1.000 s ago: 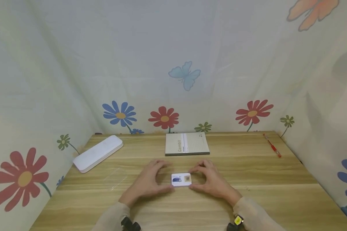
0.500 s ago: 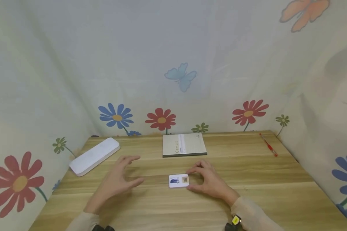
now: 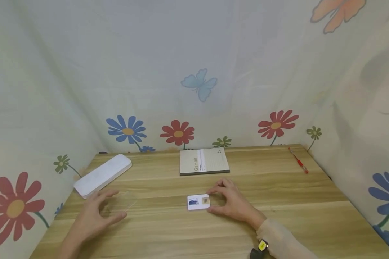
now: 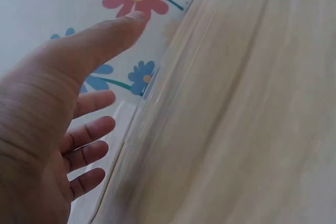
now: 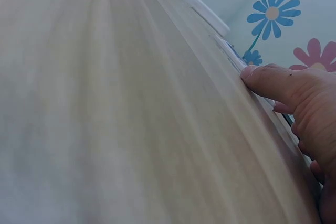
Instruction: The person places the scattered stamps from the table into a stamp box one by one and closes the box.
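Observation:
A small white card [image 3: 198, 202] with a blue picture and a gold-brown patch lies flat on the wooden table, in the middle of the head view. My right hand [image 3: 235, 203] holds it at its right end, thumb at the near corner and a finger at the far one. My left hand [image 3: 92, 217], thumb and fingers spread apart with nothing gripped, is just left of a clear plastic piece [image 3: 127, 203]. This piece is see-through, so its full outline is hard to make out. The left wrist view shows the left hand [image 4: 58, 93] with its fingers apart.
A white oblong case [image 3: 103, 174] lies at the back left, beyond my left hand. At the back middle is a notebook [image 3: 204, 160] marked "Gambit". A red pen [image 3: 298, 160] lies at the far right. Flower-printed cloth [image 3: 142, 72] walls the table's back and sides.
My left hand has left the card's left side and moved left to the clear plastic piece. The right hand has stayed at the card's right end. The head view has shifted slightly.

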The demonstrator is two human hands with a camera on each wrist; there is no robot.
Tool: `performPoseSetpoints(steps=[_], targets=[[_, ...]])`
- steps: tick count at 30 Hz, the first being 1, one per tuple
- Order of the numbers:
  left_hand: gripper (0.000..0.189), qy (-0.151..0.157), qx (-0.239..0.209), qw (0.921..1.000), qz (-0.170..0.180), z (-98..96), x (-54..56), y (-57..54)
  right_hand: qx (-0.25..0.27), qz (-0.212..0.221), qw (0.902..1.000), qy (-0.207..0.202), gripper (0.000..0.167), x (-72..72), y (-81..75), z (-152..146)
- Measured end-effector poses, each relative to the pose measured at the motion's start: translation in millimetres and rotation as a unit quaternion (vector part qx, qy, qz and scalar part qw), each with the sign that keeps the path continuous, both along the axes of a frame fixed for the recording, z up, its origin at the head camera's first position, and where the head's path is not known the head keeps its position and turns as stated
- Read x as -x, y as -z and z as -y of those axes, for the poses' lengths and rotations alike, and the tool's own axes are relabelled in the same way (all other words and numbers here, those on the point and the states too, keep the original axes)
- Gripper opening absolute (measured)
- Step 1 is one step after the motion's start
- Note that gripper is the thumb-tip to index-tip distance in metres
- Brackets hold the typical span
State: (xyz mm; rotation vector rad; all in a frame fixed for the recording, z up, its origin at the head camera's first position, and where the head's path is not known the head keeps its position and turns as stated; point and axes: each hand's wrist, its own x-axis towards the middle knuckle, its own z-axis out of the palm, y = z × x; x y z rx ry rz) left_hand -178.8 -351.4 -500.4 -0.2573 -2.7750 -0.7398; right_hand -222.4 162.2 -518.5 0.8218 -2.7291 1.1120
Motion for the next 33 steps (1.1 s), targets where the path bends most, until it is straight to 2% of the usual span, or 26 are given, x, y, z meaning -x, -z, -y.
performPoseSetpoints(steps=[5, 8, 13, 20, 26, 33], targets=[[0.097, -0.018, 0.045, 0.9988, 0.005, 6.8, -1.7, 2.6, -0.002, -0.003, 1.0000, -0.002, 0.050, 1.2, 0.9, 0], [0.096, -0.016, 0.058, 0.9982, 0.000, 8.4, -1.1, 5.8, 0.000, -0.002, 1.0000, -0.003, 0.050, 1.0, 0.9, 1], [0.082, 0.007, 0.048, 0.9988, -0.008, 8.2, -1.6, 10.4, -0.001, 0.001, 1.0000, -0.003, 0.050, 0.3, 3.3, 0], [0.066, 0.028, 0.026, 0.9993, -0.004, 2.4, -2.1, 6.2, 0.000, 0.008, 1.0000, 0.000, 0.049, 0.5, 1.4, -1], [0.063, 0.041, 0.022, 0.9985, -0.028, 0.7, -2.2, 7.4, 0.001, 0.010, 1.0000, 0.001, 0.049, 0.6, 0.8, 0], [0.066, 0.038, 0.025, 0.9983, -0.036, -4.0, -1.4, 7.6, -0.003, 0.005, 1.0000, 0.001, 0.049, 0.9, 0.6, -1]])
